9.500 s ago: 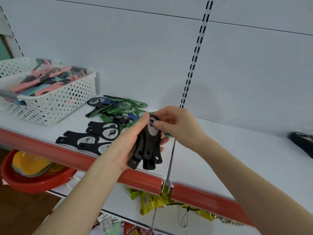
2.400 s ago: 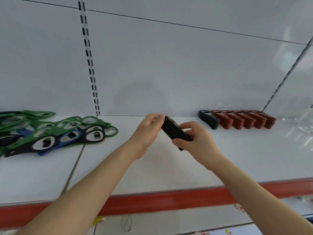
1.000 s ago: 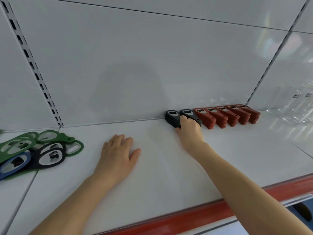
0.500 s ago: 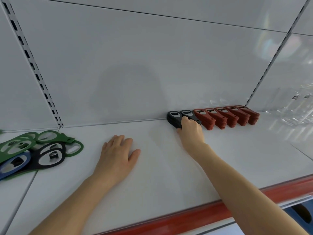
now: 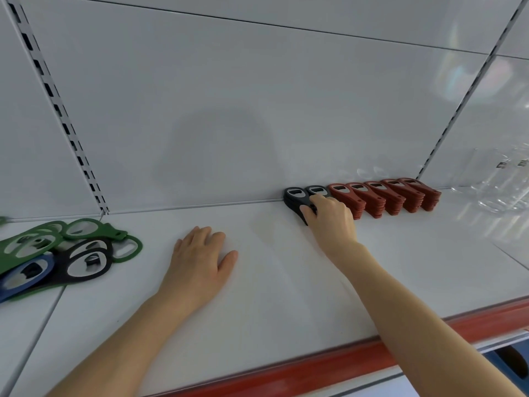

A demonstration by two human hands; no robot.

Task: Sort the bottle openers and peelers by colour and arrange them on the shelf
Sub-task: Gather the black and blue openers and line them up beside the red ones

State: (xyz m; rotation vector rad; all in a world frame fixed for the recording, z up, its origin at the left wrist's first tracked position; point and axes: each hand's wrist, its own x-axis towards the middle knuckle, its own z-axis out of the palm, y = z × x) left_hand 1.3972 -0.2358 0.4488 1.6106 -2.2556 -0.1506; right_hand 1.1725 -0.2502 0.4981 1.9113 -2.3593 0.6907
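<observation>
Two black stacks of bottle openers (image 5: 294,197) stand at the back of the white shelf (image 5: 286,299), left of a row of red-brown opener stacks (image 5: 383,194). My right hand (image 5: 329,222) grips the black openers, thumb on the left side and fingers curled over the top of the second stack. My left hand (image 5: 200,262) rests flat on the shelf, palm down, holding nothing. A loose pile of green, black and blue bottle openers (image 5: 60,253) lies at the left.
The shelf's red front edge (image 5: 315,365) runs across below my arms. Clear glassware (image 5: 498,193) stands at the far right. Slotted uprights (image 5: 57,110) run up the white back panel. A lower shelf shows at the bottom right.
Since 2.4 s ago the black stack went from both hands to the shelf beside the other black stack. Over the last second both hands have barely moved.
</observation>
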